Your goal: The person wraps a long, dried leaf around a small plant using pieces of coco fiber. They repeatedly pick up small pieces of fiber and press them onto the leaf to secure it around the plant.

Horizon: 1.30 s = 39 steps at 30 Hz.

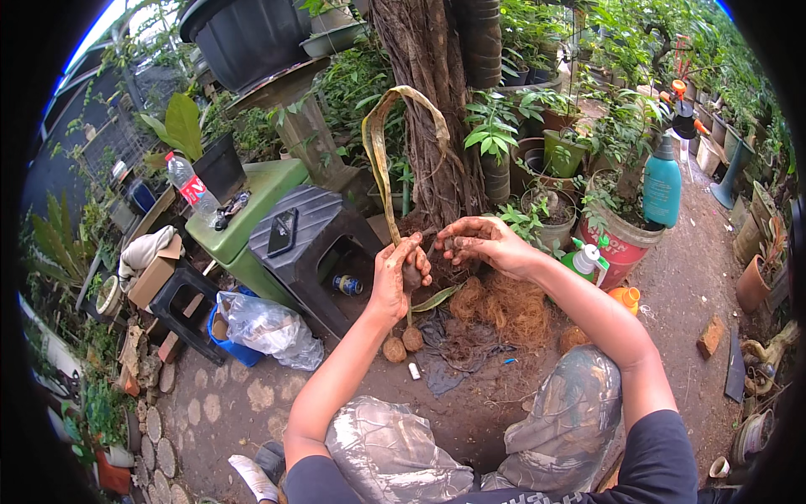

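Observation:
My left hand (403, 271) grips a brown ball of soil (412, 276) at the base of a plant. Its long, yellowed strap leaf (378, 145) rises from the fist and bends over at the top. Just to the right, my muddy right hand (482, 242) is raised with curled fingers; dark soil shows at the fingertips, and whether it is held or only stuck there is unclear. Below lie loose brown coconut fibre (504, 309) and a black plastic sheet (453, 353) strewn with soil. Two fibre-wrapped balls (403, 345) rest on the ground beneath my left wrist.
A dark plastic stool (315, 227) bearing a phone (283, 232) stands left, beside a green stool (252, 189) with a plastic bottle (192, 189). A tree trunk (434, 126) rises ahead. Right are a teal spray bottle (662, 183) and a red-and-white bucket (614, 246).

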Motion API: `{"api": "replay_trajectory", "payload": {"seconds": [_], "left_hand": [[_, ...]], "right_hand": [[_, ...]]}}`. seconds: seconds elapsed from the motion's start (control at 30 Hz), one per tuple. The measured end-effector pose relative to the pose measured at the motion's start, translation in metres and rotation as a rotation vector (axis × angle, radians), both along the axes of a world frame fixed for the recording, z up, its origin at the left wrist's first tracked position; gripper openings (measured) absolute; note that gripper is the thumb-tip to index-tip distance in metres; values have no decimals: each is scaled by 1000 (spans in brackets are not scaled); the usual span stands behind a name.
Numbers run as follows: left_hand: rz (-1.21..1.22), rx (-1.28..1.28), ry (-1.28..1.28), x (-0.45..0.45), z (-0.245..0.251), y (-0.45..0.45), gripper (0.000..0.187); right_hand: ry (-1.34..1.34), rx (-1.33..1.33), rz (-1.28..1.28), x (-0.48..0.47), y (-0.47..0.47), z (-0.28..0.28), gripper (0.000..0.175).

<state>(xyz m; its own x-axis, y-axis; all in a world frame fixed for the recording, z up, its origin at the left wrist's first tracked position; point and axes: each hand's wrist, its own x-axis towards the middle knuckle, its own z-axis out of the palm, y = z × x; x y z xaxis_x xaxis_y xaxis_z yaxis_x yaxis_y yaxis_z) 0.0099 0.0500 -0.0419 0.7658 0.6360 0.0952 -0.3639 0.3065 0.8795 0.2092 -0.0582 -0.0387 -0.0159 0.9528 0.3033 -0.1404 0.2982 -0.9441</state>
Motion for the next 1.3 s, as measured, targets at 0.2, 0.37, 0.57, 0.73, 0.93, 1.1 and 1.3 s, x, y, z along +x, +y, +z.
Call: {"api": "replay_trajectory", "payload": {"seconds": [0.2, 0.37, 0.57, 0.73, 0.93, 1.1, 1.3], "left_hand": [[2, 3, -6, 1, 0, -1, 27], [-13, -19, 17, 5, 1, -4, 25], [25, 107, -6, 14, 4, -19, 17], [46, 192, -8, 15, 2, -19, 19], [119, 353, 75, 12, 2, -17, 19], [91, 449, 85, 5, 7, -15, 17], [87, 481, 55, 5, 8, -15, 15]], "right_hand": [[-31, -21, -10, -3, -6, 3, 32], [28, 152, -17, -1, -2, 0, 30], [77, 110, -179, -10, 0, -2, 31], [45, 155, -222, -12, 1, -2, 24], [-96, 91, -276, -12, -6, 7, 22], [-50, 87, -180, -16, -15, 20, 24], [-387, 221, -297, -21, -16, 17, 27]]}}
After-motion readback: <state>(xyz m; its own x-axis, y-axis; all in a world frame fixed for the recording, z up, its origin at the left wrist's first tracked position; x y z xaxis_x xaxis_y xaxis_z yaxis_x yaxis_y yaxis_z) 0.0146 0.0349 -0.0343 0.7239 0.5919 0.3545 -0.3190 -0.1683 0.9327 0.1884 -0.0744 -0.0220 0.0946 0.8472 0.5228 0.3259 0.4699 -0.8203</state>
